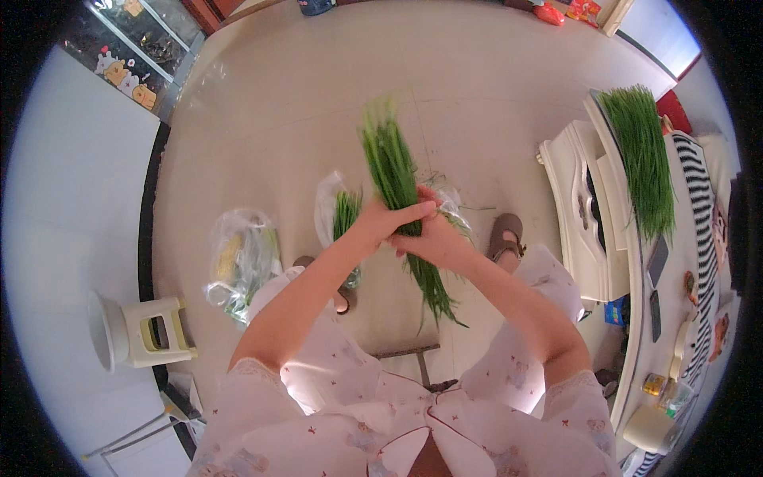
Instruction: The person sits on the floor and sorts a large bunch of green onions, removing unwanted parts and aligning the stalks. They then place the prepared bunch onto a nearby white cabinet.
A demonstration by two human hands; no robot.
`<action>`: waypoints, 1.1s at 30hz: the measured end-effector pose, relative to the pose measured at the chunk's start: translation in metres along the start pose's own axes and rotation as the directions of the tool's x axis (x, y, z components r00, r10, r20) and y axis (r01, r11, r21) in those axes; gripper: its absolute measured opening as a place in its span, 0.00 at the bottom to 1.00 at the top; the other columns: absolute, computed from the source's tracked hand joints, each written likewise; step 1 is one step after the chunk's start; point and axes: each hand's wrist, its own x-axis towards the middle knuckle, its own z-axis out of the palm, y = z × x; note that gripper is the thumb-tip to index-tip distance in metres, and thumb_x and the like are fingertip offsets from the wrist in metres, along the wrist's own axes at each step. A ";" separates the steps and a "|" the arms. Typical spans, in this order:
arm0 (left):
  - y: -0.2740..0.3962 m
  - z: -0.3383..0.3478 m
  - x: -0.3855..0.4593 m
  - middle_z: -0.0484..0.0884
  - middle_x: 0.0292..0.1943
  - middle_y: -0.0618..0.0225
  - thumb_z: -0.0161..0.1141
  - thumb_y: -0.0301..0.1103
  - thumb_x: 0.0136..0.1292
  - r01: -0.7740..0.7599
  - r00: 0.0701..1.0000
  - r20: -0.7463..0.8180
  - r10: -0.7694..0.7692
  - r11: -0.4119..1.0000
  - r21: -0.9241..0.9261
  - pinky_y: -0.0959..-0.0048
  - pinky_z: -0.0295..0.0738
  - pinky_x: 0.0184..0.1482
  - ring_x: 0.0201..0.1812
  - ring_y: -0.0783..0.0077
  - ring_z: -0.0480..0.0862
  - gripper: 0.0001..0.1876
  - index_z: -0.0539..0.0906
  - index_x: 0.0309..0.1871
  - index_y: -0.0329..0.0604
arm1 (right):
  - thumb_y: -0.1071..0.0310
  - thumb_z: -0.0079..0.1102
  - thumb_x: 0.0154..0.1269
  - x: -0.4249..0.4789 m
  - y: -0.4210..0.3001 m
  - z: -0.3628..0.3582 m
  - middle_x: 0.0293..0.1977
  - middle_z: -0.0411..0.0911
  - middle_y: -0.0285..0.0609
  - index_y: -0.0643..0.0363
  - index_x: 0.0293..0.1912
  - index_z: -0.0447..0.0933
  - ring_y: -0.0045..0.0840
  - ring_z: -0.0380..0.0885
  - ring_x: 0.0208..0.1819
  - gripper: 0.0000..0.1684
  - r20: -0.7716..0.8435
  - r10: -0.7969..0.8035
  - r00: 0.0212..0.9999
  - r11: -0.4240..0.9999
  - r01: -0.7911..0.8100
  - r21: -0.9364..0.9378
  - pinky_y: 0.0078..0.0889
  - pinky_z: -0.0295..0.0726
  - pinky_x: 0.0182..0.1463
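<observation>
A thick bunch of green chives stands out over the floor between my knees, its pale ends pointing away and its leafy tips hanging towards me. Around its middle are my left hand and, just to the right and lower, my right hand, the two touching. Beyond and partly behind the hands lies a clear plastic bag with loose green strands about it. On the floor to the left, more chives lie in an open plastic bag. A larger pile of chives rests on the table at right.
A clear bag holding what looks like corn sits at left. Beside the wall is a cream plastic stool with a white basin against it. The white table bears two dark phone-like objects and a striped cloth.
</observation>
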 end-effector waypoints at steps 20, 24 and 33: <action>-0.007 0.017 0.044 0.70 0.25 0.74 0.55 0.43 0.67 0.151 0.987 0.045 -0.155 0.795 -0.587 0.84 0.56 0.18 0.17 0.85 0.61 0.15 0.71 0.49 0.43 | 0.63 0.65 0.59 0.047 -0.003 -0.107 0.36 0.79 0.36 0.65 0.45 0.77 0.18 0.74 0.37 0.18 -0.380 0.079 0.922 0.944 0.053 0.326 0.23 0.73 0.41; -0.011 0.022 0.045 0.72 0.22 0.74 0.60 0.41 0.63 0.139 0.962 -0.158 -0.223 0.898 -0.418 0.83 0.54 0.15 0.13 0.85 0.61 0.13 0.70 0.37 0.45 | 0.61 0.65 0.59 0.044 0.001 -0.107 0.31 0.79 0.35 0.64 0.42 0.78 0.17 0.74 0.32 0.17 -0.419 0.114 0.901 0.951 0.024 0.310 0.21 0.73 0.39; -0.017 0.025 0.044 0.74 0.22 0.73 0.63 0.42 0.61 0.118 0.936 -0.309 -0.169 0.977 -0.177 0.82 0.55 0.17 0.15 0.85 0.63 0.14 0.73 0.35 0.43 | 0.59 0.63 0.61 0.053 0.004 -0.124 0.35 0.80 0.37 0.64 0.43 0.79 0.17 0.77 0.36 0.18 -0.536 0.123 0.835 0.988 -0.055 0.141 0.20 0.75 0.43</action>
